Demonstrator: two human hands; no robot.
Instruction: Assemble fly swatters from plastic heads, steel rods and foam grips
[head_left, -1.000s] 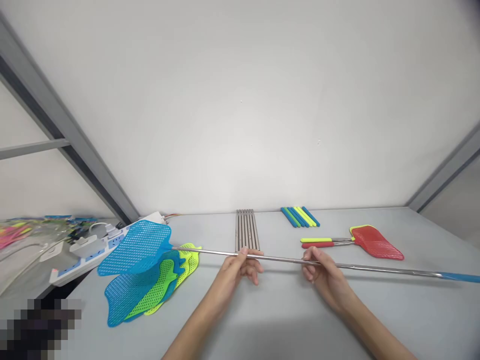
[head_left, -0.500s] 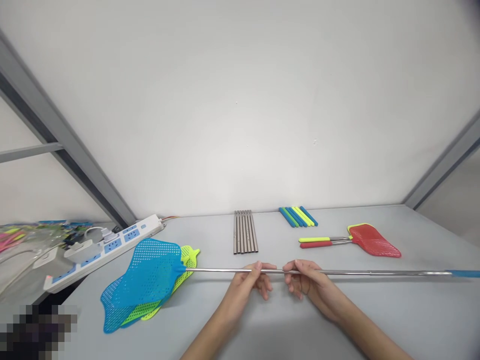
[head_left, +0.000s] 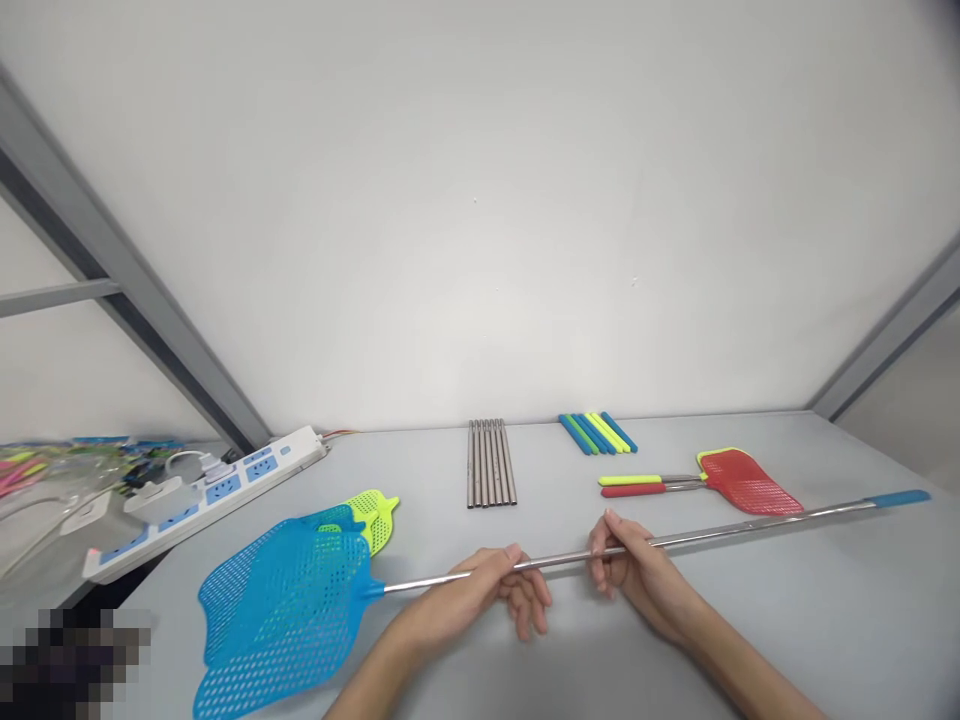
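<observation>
A long fly swatter (head_left: 555,561) with an extended metal telescopic rod lies across both my hands. Its blue mesh head (head_left: 300,620) is at the left, and a blue grip (head_left: 900,498) forms the right end. My left hand (head_left: 499,590) pinches the rod between thumb and index finger, with the other fingers hanging loosely below. My right hand (head_left: 630,565) holds the rod further right, thumb raised along it. The rod tilts, its grip end higher in view. Under the held head lie more swatter heads, blue and yellow-green (head_left: 381,515).
Several metal tubes (head_left: 491,465) lie in a row at the back. Right of them are several coloured grips (head_left: 598,433). Two assembled swatters, the upper with a red head (head_left: 750,482), rest at right. A power strip (head_left: 210,500) with plugs and plastic bags (head_left: 67,480) occupy the left.
The swatter has tilted: its blue head has come down towards me and its grip end has risen and shifted left. My left hand has lowered slightly; both hands keep holding the rod.
</observation>
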